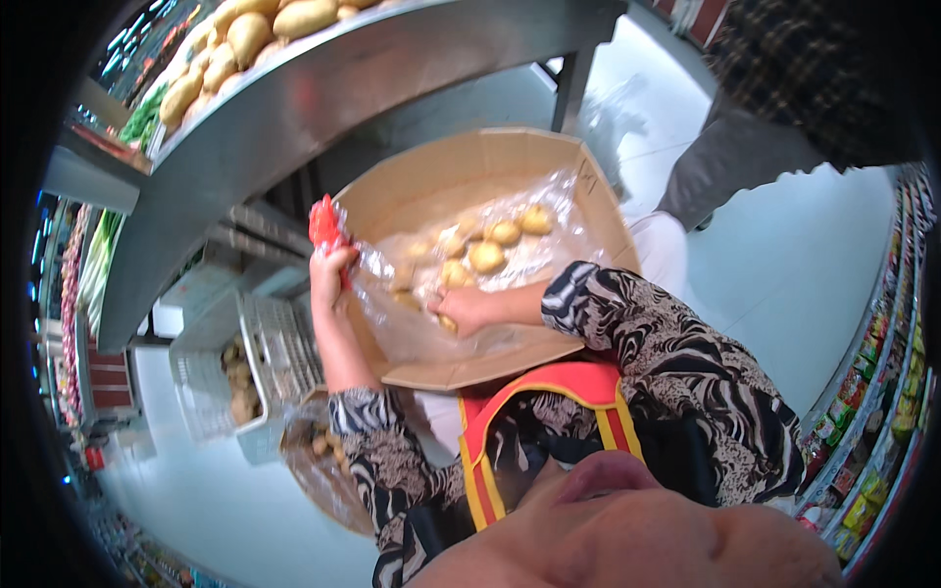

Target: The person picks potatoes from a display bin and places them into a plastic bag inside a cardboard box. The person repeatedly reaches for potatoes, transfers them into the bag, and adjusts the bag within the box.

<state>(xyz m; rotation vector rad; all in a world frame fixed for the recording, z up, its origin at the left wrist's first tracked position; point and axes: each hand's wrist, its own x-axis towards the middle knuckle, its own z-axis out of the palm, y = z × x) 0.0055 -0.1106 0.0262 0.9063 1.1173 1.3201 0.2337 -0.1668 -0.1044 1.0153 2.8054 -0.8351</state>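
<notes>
In front of me stands a large cardboard box (412,173), lined with clear plastic film (566,195). Several yellow potatoes (486,256) lie on the film inside it. Raised at the box's left edge, my left hand (332,275) grips a bunched red plastic bag (326,224), with clear film gathered beside it. My right hand (464,309) reaches down into the box, fingers curled around a potato (447,322) that is mostly hidden by the hand.
A metal display counter (382,81) heaped with potatoes (250,37) runs beyond the box. To the left are a white plastic crate (253,353) and a film-lined box (301,441), both holding produce. Another person's leg (742,154) is at upper right; packet-filled shelves (845,411) line the right.
</notes>
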